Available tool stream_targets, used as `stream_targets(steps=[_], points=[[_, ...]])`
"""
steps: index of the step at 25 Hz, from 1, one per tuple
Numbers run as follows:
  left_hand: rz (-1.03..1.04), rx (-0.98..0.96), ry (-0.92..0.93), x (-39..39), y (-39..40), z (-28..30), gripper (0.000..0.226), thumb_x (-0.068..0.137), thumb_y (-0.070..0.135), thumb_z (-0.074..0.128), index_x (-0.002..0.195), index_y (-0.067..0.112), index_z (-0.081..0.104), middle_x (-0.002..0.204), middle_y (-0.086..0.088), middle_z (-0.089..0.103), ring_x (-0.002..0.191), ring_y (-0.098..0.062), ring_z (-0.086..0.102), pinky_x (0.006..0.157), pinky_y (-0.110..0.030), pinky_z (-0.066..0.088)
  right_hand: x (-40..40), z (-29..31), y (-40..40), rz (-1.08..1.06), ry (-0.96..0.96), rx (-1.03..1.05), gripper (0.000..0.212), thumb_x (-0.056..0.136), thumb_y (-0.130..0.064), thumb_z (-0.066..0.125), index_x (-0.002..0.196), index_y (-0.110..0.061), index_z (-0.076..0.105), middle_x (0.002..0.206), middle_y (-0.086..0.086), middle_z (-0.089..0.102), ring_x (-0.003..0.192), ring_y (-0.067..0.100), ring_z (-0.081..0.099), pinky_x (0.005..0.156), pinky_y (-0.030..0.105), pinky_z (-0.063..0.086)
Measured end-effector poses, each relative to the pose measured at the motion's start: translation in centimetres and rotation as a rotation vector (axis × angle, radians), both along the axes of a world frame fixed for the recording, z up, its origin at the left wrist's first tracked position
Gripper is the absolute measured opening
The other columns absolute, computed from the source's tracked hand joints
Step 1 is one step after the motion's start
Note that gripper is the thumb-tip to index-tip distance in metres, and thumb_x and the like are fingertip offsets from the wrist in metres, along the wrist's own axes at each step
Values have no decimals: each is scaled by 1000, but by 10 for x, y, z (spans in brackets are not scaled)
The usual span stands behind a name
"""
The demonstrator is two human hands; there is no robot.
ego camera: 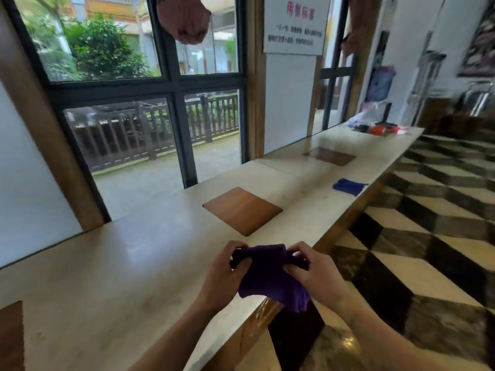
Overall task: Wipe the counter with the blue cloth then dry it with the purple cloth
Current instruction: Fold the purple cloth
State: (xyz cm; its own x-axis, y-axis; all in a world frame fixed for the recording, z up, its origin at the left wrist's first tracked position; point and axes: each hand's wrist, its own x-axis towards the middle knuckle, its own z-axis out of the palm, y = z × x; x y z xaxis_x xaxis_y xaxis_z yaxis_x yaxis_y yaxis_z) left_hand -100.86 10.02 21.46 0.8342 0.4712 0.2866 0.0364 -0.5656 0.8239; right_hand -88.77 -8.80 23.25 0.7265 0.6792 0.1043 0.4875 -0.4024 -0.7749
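Note:
I hold the purple cloth (270,277) bunched between both hands above the front edge of the pale counter (128,263). My left hand (225,277) grips its left end, fingers curled round the fabric. On the right end my right hand (313,274) pinches the cloth, whose lower part hangs over the counter edge. The blue cloth (348,186) lies crumpled further along the counter to the right, near the front edge, away from both hands.
Two square wooden inlays (242,210) (330,156) are set into the counter top. Bags and red items (375,127) pile at the far end. Windows and a posted sign (296,22) back the counter. Checkered floor (428,236) lies to the right.

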Motion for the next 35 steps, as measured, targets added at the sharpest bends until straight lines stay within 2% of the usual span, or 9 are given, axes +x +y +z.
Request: stream_targets(steps=[2,4,9,14,16,22,28,35], points=[[-101,-34,-48,39,-28,10,29,102,15,51,107,44,52,105,19,63,98,1,61,71,-15,53,20,14,-36,-92,-19,31,25,97,-26,64,120,-32,57,100,-21,64,93,1,63,81,20,57],[-184,-66,-101,75,-54,16,25,100,14,56,106,38,56,101,18,65,96,-5,62,72,-17,52,39,24,-69,-173,-37,46,24,96,-25,64,118,-33,57,97,-24,60,91,-2,60,75,16,53],[-315,-92,-114,145,-98,17,24,100,15,57,110,37,56,103,22,64,99,-8,62,73,-20,53,78,34,-127,-289,-88,67,25,95,-24,65,107,-43,56,98,-22,64,95,2,64,83,27,56],[-360,-98,-95,193,-118,20,24,101,21,55,111,43,53,109,18,63,102,-7,61,78,-28,58,109,38,-150,-351,-129,57,27,97,-22,63,103,-47,52,95,-25,60,89,-1,62,64,14,50],[-375,-117,-83,214,-118,22,24,100,23,55,112,44,52,110,17,63,102,-9,62,80,-33,60,125,37,-152,-376,-126,55,26,98,-23,62,105,-45,53,94,-26,60,87,-2,61,62,13,50],[-375,-179,-107,286,-106,32,25,100,18,56,109,42,52,108,15,63,101,-9,60,82,-27,57,194,39,-131,-428,-105,121,24,96,-22,64,105,-42,57,95,-21,64,90,1,64,71,20,55],[-414,-290,-112,402,-71,28,26,99,13,58,106,37,54,106,11,64,101,-13,62,80,-25,56,301,38,-94,-490,-83,141,27,95,-20,65,101,-45,56,96,-20,64,95,3,63,81,26,57],[-548,-382,-109,539,-59,30,24,97,10,60,106,32,59,104,7,65,93,-7,63,73,-25,54,425,39,-85,-631,-48,126,21,93,-24,68,103,-41,62,98,-20,65,94,2,63,86,30,57]])
